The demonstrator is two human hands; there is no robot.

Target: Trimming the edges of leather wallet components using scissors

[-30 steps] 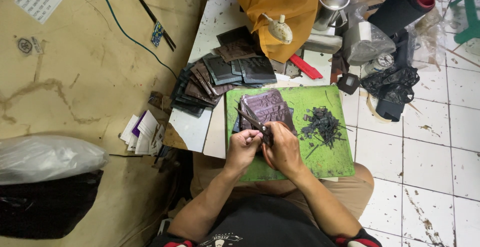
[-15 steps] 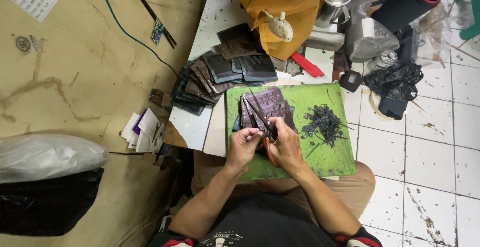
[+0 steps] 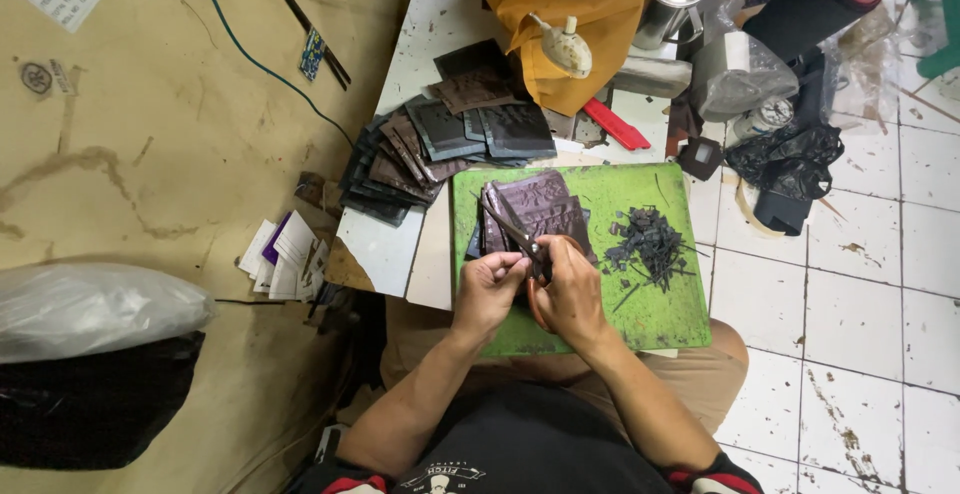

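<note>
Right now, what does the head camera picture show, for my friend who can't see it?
A person's right hand works scissors while the left hand steadies a stack of dark embossed pieces on a green cutting mat. Dark trimmings lie beside them.

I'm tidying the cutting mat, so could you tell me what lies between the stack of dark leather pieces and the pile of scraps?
In the head view, only bare green cutting mat separates the stack of dark leather pieces from the pile of scraps.
</note>
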